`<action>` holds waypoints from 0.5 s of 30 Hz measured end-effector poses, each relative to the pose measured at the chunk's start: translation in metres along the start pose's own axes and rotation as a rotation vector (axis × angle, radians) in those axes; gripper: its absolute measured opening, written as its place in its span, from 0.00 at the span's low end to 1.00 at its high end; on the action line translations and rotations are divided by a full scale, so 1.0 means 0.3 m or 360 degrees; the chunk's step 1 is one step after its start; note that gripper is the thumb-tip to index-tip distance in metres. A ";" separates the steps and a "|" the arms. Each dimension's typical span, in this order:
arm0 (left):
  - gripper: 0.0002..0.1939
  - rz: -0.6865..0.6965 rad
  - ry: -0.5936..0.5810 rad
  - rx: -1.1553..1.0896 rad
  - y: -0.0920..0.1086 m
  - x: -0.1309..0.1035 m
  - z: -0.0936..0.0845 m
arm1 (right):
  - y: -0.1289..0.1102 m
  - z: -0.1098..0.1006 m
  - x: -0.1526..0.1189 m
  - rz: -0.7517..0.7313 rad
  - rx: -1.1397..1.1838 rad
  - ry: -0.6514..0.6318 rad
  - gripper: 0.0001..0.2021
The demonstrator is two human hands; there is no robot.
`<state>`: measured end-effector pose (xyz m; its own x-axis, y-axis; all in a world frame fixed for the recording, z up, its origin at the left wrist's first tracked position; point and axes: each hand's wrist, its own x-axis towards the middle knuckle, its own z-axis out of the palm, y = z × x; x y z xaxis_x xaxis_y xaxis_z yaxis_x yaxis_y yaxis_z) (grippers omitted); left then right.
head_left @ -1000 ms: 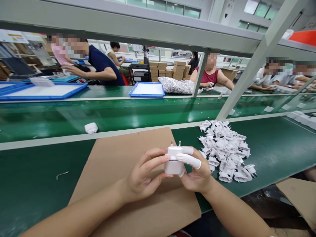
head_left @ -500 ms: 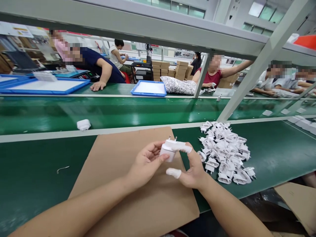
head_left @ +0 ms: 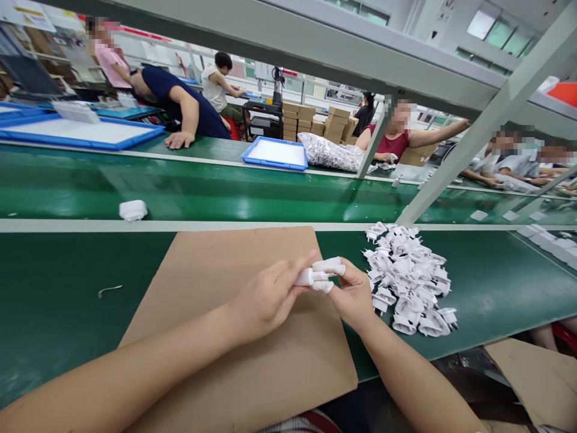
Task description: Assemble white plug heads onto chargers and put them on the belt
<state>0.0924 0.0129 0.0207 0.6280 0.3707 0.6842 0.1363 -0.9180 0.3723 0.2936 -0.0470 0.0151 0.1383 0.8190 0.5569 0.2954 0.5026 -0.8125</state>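
Observation:
Above the brown cardboard sheet, a white plug adapter is held between both hands, its metal pins pointing right. My left hand grips the adapter's body, with the fingers covering much of it. My right hand, with white covers on its fingertips, pinches the pin end from the right. A heap of white plug pieces lies on the green table just right of my right hand.
A white adapter sits on the green conveyor beyond the table's pale rail. A bent wire lies at left. Blue-rimmed trays, a silver bag and several people are across. A slanted metal post stands at right.
The adapter has turned from pins up to pins pointing right. My right thumb and fingers have closed on its pin end. The conveyor adapter appears further left, and the view has tilted.

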 end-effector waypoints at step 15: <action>0.27 -0.0597 -0.0123 -0.0396 -0.106 -0.010 0.061 | 0.103 0.054 -0.012 0.0298 -0.0212 -0.0026 0.26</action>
<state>0.1002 0.0384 -0.0047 0.6270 0.6508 0.4281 0.1828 -0.6571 0.7313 0.2870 -0.0300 -0.0150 0.1876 0.8994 0.3948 0.3882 0.3013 -0.8709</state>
